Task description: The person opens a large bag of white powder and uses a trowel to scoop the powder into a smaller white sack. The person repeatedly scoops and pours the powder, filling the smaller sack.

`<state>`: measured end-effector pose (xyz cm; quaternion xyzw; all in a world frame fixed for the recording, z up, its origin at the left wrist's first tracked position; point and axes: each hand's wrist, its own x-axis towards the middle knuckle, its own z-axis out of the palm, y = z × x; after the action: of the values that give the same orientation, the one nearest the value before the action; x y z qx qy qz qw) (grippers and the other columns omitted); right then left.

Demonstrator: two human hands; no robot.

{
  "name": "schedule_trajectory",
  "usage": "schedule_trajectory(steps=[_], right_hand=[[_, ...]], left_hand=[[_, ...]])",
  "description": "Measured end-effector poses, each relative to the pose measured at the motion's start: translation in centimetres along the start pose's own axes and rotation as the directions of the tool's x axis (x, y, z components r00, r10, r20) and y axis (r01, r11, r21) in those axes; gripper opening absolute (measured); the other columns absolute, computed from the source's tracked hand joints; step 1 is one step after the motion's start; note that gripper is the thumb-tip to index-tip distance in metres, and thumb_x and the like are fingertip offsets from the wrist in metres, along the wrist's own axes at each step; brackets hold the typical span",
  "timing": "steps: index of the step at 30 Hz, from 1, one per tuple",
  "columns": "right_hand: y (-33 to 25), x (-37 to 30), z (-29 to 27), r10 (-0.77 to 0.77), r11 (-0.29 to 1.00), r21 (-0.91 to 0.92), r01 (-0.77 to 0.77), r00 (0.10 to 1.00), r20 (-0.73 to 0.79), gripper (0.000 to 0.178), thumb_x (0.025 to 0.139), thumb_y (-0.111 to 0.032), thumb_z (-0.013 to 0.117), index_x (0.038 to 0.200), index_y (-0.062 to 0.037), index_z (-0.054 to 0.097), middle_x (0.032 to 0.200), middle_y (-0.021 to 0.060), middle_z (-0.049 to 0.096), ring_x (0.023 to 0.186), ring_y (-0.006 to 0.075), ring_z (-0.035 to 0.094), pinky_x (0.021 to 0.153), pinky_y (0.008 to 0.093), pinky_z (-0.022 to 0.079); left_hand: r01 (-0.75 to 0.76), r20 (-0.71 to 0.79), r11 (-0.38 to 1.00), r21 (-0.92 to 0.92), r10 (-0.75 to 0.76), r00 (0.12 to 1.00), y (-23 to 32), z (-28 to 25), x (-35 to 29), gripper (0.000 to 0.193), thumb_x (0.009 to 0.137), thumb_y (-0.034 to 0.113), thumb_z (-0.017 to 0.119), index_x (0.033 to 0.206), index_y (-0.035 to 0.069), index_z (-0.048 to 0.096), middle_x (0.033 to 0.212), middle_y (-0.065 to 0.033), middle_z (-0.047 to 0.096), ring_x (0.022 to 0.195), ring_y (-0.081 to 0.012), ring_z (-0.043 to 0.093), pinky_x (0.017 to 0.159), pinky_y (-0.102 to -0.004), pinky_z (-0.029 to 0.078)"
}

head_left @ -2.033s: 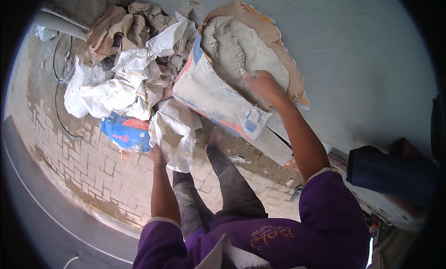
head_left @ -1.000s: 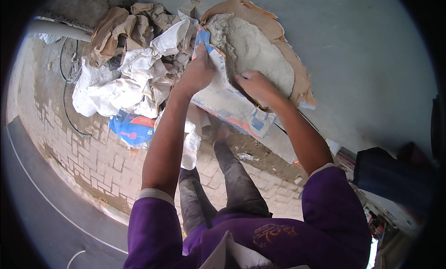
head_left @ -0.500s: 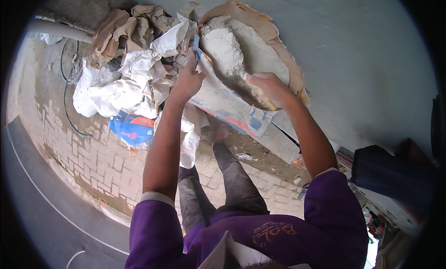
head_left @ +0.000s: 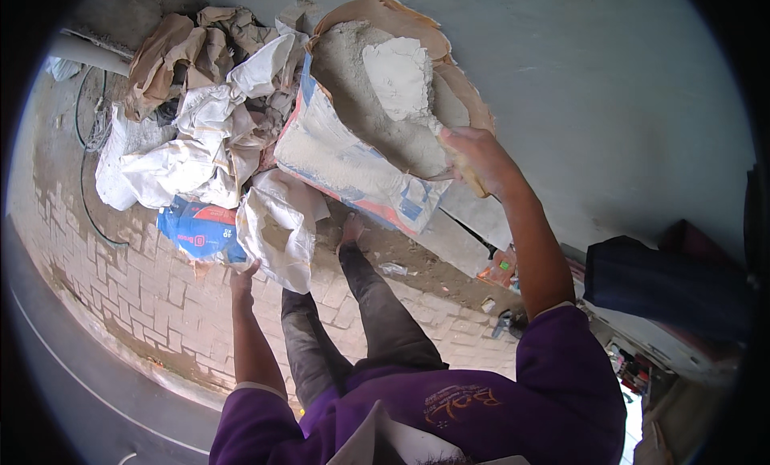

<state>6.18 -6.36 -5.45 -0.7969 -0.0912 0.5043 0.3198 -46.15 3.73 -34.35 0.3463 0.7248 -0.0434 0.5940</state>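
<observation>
My right hand (head_left: 480,156) is closed round the pale wooden handle (head_left: 473,176) of a trowel. Its blade is hidden under a heap of whitish-grey powder (head_left: 399,78), above the mouth of a large torn paper bag (head_left: 345,152). More grey powder (head_left: 341,60) fills the bag, whose brown paper edge is folded back. Down to the left, my left hand (head_left: 242,282) grips the lower edge of a white woven sack (head_left: 277,224), its fingers partly hidden. The sack hangs open with a greyish inside.
Left of the bag lie crumpled white sacks (head_left: 192,164) and brown paper (head_left: 160,64). A blue and red bag (head_left: 196,228) sits below them. A grey wall (head_left: 593,104) stands behind. Dark cloth (head_left: 658,284) is at right, a hose (head_left: 88,200) on brick paving (head_left: 120,280).
My left hand has left the paper bag's rim and moved down to the white sack's edge. The loaded trowel has lifted slightly in my right hand. The whole view has shifted.
</observation>
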Motion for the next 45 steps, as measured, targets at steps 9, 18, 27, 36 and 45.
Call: schedule_trajectory(steps=[9, 18, 27, 36, 45], right_hand=[[-0.5, -0.9, 0.0, 0.024, 0.999, -0.032, -0.024, 1.000, -0.006, 0.034, 0.094, -0.033, 0.059, 0.102, -0.0001, 0.062, 0.070, 0.0059, 0.059, 0.051, 0.0119, 0.053, 0.046, 0.0241, 0.043], [-0.9, -1.6, -1.1, -0.007, 1.000, -0.012, 0.006, 0.997, -0.078, 0.034, 0.093, -0.032, 0.062, 0.104, 0.0001, 0.063, 0.071, 0.0055, 0.058, 0.052, 0.0118, 0.053, 0.046, 0.0247, 0.043], [-0.2, -2.1, -1.2, -0.001, 1.000, -0.014, 0.000, 0.998, -0.061, 0.029, 0.095, -0.030, 0.059, 0.101, -0.0012, 0.061, 0.070, 0.0054, 0.059, 0.051, 0.0121, 0.054, 0.046, 0.0248, 0.042], [-1.5, -7.6, 0.0, -0.064, 0.990, -0.129, 0.060, 0.998, -0.024, 0.028, 0.095, -0.028, 0.059, 0.099, -0.0006, 0.063, 0.069, 0.0020, 0.054, 0.053, 0.0089, 0.049, 0.050, 0.0239, 0.040], [1.7, -10.0, 6.2, -0.099, 0.952, -0.259, 0.164, 0.964, 0.248, 0.032, 0.095, -0.024, 0.060, 0.111, 0.0033, 0.062, 0.071, 0.0013, 0.056, 0.058, 0.0052, 0.045, 0.055, 0.0222, 0.038]], left_hand=[[-0.073, 0.140, 0.956, -0.285, 0.117, 0.983, -0.5, 5.4, 1.7, 0.061, 0.077, 0.029, 0.076, 0.127, 0.006, 0.052, 0.116, -0.0115, 0.063, 0.102, -0.0258, 0.060, 0.081, -0.0424, 0.047], [-0.112, -0.235, 0.950, -0.293, 0.042, 0.971, -1.2, 6.1, 3.4, 0.027, 0.091, 0.016, 0.047, 0.103, -0.007, 0.057, 0.085, -0.0126, 0.060, 0.073, -0.0233, 0.057, 0.065, -0.0397, 0.046], [-0.233, -0.189, 0.820, -0.523, 0.155, 0.970, 0.8, 7.5, 2.6, 0.044, 0.091, 0.031, 0.065, 0.116, -0.004, 0.058, 0.101, -0.0081, 0.064, 0.091, -0.0186, 0.058, 0.086, -0.0333, 0.043], [-0.263, -0.202, 0.759, -0.595, 0.176, 0.963, 1.2, 7.7, 2.3, 0.040, 0.099, 0.028, 0.050, 0.122, -0.004, 0.055, 0.108, -0.0111, 0.062, 0.096, -0.0195, 0.057, 0.085, -0.0355, 0.046], [-0.190, -0.212, 0.870, -0.454, 0.102, 0.972, 1.9, 7.2, 2.0, 0.053, 0.097, 0.042, 0.050, 0.120, -0.006, 0.056, 0.107, -0.0127, 0.060, 0.095, -0.0198, 0.055, 0.084, -0.0362, 0.045]])
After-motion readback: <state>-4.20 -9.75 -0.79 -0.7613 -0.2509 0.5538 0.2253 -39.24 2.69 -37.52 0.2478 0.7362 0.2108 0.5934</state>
